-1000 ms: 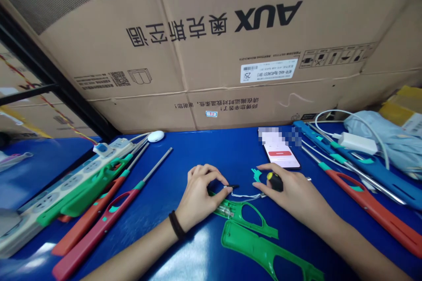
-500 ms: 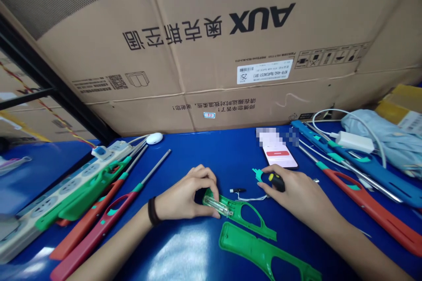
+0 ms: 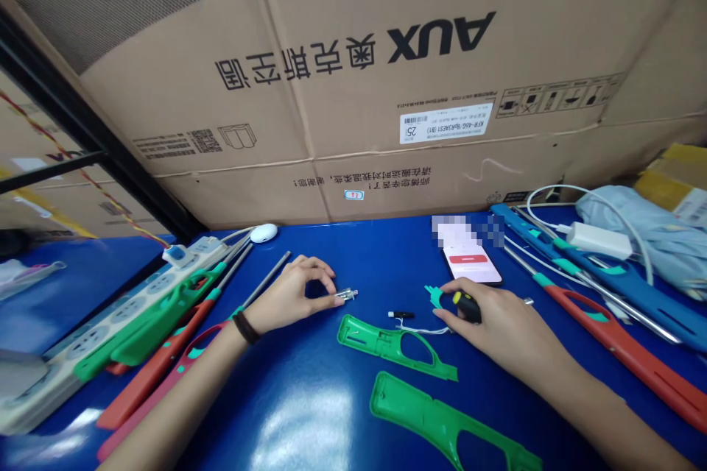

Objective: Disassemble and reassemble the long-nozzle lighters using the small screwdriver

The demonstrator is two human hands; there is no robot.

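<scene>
Between the thumb and fingers of my left hand (image 3: 301, 291) is a small clear lighter fuel tank (image 3: 347, 295) with a metal end, raised over the blue table. My right hand (image 3: 486, 316) is closed round a black-and-yellow screwdriver (image 3: 467, 305); its thumb and index finger also pinch a turquoise trigger piece (image 3: 434, 296). Below and between the hands lies one green lighter casing half (image 3: 381, 338), its handle cavity exposed. A second green casing half (image 3: 420, 412) lies nearer to me. Beside the first half is a small black-and-white igniter part (image 3: 400, 314) with a white wire.
Several long-necked lighters, one of them red (image 3: 613, 331), line the right side. More lie at left along a white power strip (image 3: 99, 338). A lit phone (image 3: 472, 261) lies behind my right hand. A cardboard box (image 3: 331, 125) walls off the back.
My left hand has lifted the clear fuel tank out of the upper green casing half and moved it back and left. My right hand keeps its hold, nearly still.
</scene>
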